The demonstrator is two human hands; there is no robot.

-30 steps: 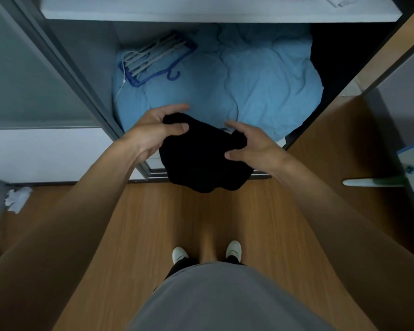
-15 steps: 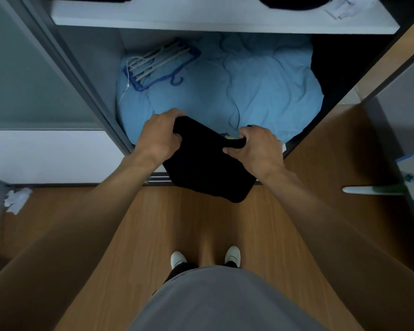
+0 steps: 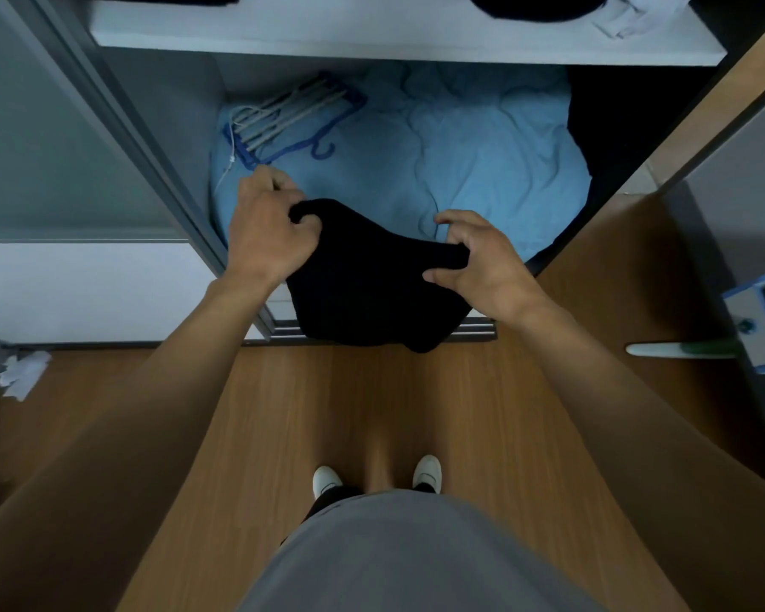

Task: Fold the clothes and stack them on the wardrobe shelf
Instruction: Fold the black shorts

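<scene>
A person stands on the wooden floor facing an open wardrobe. The left hand grips the upper left edge of a black garment, fingers curled into the cloth. The right hand pinches the garment's upper right edge between thumb and fingers. The garment hangs between both hands, above the wardrobe's door track, in front of the lower compartment. Behind it a blue quilt fills that compartment, with a blue hanger rack lying on its rear left part. The white shelf above carries dark clothes near its right end.
</scene>
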